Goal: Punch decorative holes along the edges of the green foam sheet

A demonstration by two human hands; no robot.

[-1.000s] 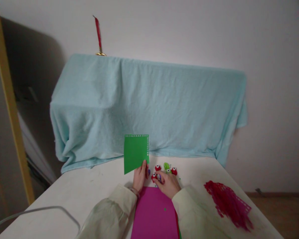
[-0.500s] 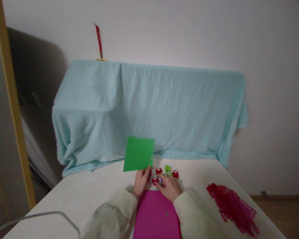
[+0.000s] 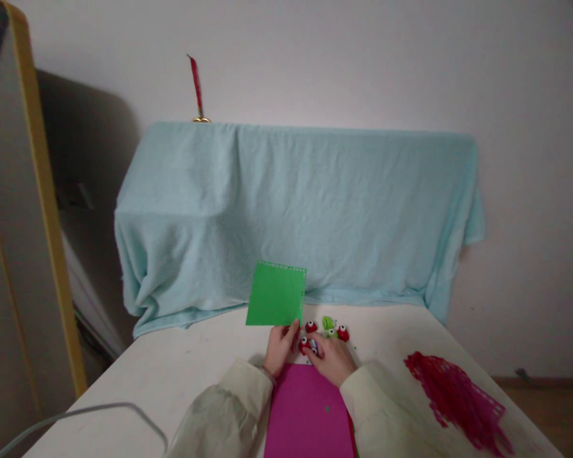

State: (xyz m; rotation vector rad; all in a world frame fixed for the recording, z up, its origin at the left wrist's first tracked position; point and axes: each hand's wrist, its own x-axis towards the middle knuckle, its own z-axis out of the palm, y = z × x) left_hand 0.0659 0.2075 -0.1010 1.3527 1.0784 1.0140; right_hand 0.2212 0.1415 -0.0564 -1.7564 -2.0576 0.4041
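Observation:
My left hand point(image 3: 281, 347) pinches the lower right corner of a green paper square point(image 3: 275, 295) with a punched border and holds it upright above the white table point(image 3: 181, 369). My right hand point(image 3: 332, 359) rests on the table with its fingers closed over a small red punch point(image 3: 308, 344). Two more red punches point(image 3: 311, 327) point(image 3: 342, 333) and a light green one point(image 3: 328, 322) sit just beyond its fingers. A magenta paper sheet point(image 3: 308, 413) lies flat between my two cream sleeves.
A pile of dark red punched paper strips point(image 3: 458, 401) lies at the right of the table. A light blue cloth point(image 3: 296, 210) covers a long object behind the table, with a red item on a gold base point(image 3: 198, 89) on it. A grey cable point(image 3: 86, 413) crosses the left front.
The green paper has tilted and dropped slightly in my left hand. The camera has shifted, so everything sits a little further right. My right hand stays on the red punch.

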